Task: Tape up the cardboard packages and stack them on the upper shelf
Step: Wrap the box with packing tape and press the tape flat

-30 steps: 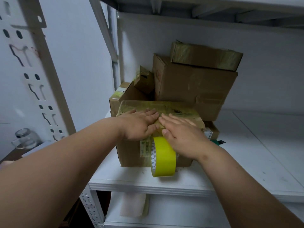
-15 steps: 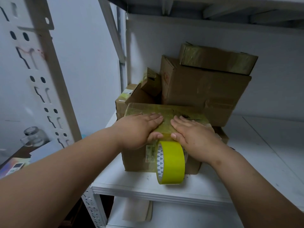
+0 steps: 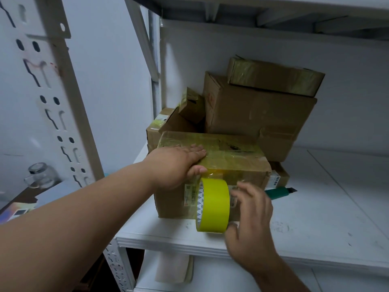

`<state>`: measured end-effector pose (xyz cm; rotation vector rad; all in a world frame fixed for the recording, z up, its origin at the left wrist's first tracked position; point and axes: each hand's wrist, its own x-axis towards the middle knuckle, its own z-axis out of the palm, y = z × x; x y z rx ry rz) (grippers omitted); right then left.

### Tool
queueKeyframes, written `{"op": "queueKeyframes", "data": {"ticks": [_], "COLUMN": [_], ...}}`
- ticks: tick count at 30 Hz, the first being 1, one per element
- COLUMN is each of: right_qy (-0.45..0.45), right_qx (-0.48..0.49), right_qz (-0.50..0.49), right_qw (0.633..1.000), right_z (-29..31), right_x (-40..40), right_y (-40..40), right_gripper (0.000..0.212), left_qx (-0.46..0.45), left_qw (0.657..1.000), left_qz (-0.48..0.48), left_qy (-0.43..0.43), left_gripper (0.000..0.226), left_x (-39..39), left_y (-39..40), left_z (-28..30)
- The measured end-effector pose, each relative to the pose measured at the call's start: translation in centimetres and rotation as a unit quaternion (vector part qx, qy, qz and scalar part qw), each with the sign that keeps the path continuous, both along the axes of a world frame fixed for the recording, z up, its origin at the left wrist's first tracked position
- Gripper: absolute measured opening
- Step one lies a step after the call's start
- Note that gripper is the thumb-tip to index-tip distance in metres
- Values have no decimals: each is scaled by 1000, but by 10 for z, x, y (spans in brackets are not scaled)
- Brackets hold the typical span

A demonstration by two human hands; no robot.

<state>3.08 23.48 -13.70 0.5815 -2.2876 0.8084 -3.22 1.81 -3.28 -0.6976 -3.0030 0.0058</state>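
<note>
A taped cardboard box point(image 3: 212, 175) is shown at the front left of a white shelf board point(image 3: 315, 218), its top and front face covered with glossy clear tape. The left hand point(image 3: 176, 165) is laid flat on the box top, fingers straight and together, pointing right; the thumb point(image 3: 197, 170) is hooked over the front upper edge, just above a roll of packing tape with a yellow core point(image 3: 212, 205). The roll is seen on edge against the box front, directly below the left thumb. It is gripped by the right hand point(image 3: 250, 218) from its right side: the fingers are spread and curled round the roll, one fingertip point(image 3: 231, 225) at its lower rim and the others at its upper right.

Beyond the left fingertips, against the back wall, a large brown carton point(image 3: 259, 114) is stacked, with a flat tape-wrapped parcel point(image 3: 273, 75) on top. Left of the carton, a small tilted box point(image 3: 192, 106) rests on an open box point(image 3: 166, 127). Past the right fingertips, a green-handled utility knife point(image 3: 280, 191) lies on the board, beside a small labelled box point(image 3: 279, 178) partly hidden behind the taped one. Left of the left forearm, a perforated white shelf upright point(image 3: 61, 106) and a glass jar point(image 3: 40, 173) are visible.
</note>
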Motion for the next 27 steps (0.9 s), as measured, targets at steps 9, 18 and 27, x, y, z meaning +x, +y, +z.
{"op": "queueKeyframes", "data": {"ticks": [9,18,27], "right_qy": [-131,-289,-378], "right_qx": [12,-260,-308], "right_qz": [110,167,118], "right_qw": [985,906,865], "right_z": [28,96,102], "right_x": [29,-3,-59], "right_y": [-24,-48,-47], "right_gripper": [41,35,30], "left_qx": [24,103,31], "left_qw": [999,985,992], "left_qz": [-11,17,28], "left_qy": [-22,135,-116], "left_gripper": [67,40,119], "left_x": [4,-18,3], "left_y": [-11,-27,-38], "left_z": [35,17,-16]}}
